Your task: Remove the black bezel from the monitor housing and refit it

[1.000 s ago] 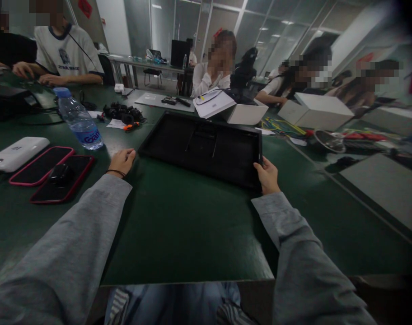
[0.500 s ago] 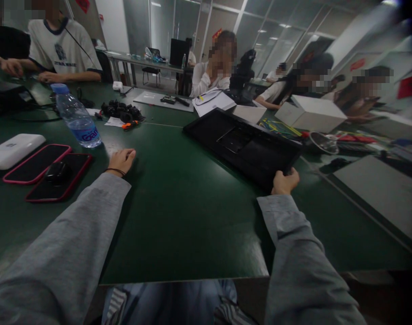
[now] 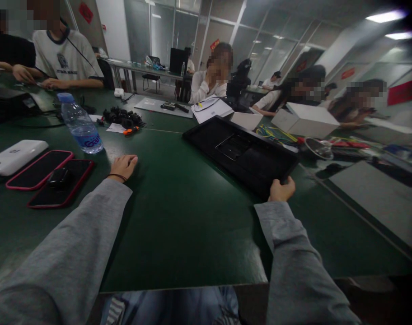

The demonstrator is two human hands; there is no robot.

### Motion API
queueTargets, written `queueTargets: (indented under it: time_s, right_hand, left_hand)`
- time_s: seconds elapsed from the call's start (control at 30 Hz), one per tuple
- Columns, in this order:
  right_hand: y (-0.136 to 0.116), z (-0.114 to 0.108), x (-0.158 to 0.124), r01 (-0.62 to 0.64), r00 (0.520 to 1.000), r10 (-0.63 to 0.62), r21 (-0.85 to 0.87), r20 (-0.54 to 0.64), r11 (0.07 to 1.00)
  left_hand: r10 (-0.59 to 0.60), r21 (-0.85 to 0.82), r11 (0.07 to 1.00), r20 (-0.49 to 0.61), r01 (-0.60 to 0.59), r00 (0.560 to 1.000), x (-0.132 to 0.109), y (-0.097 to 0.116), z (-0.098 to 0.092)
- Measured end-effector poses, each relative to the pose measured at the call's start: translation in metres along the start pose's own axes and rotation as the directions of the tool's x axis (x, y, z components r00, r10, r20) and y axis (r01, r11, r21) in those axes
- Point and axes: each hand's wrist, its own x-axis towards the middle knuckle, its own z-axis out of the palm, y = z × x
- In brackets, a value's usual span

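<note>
My right hand [image 3: 282, 190] grips the near right corner of a black, shallow tray-like panel [image 3: 206, 135], which slants across the green surface [image 3: 185, 234]. My left hand [image 3: 124, 168] rests on the surface, fingers loosely curled around nothing. Just beyond it a blue-capped bottle [image 3: 88, 137] stands; to its left lie two phones in pink-red cases, a small black object [image 3: 58, 178] on the nearer one [image 3: 77, 183], and a white device [image 3: 18, 155]. Past the panel I see white boxes and several people seated.
</note>
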Motion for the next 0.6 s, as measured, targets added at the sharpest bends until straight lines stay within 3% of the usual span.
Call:
queueTargets:
  time_s: [0.37, 0.6]
  right_hand:
    - [-0.010, -0.010, -0.007, -0.041, 0.999, 0.041, 0.029, -0.029, 0.999]
    - [-0.017, -0.023, -0.019, -0.035, 0.994, 0.035, 0.010, -0.107, 0.999]
  left_hand:
    - [-0.029, -0.055, 0.998, -0.068, 0.026, 0.997, -0.003, -0.001, 0.006]
    - [-0.024, -0.064, 0.998, -0.043, 0.021, 0.999, -0.003, -0.002, 0.006]
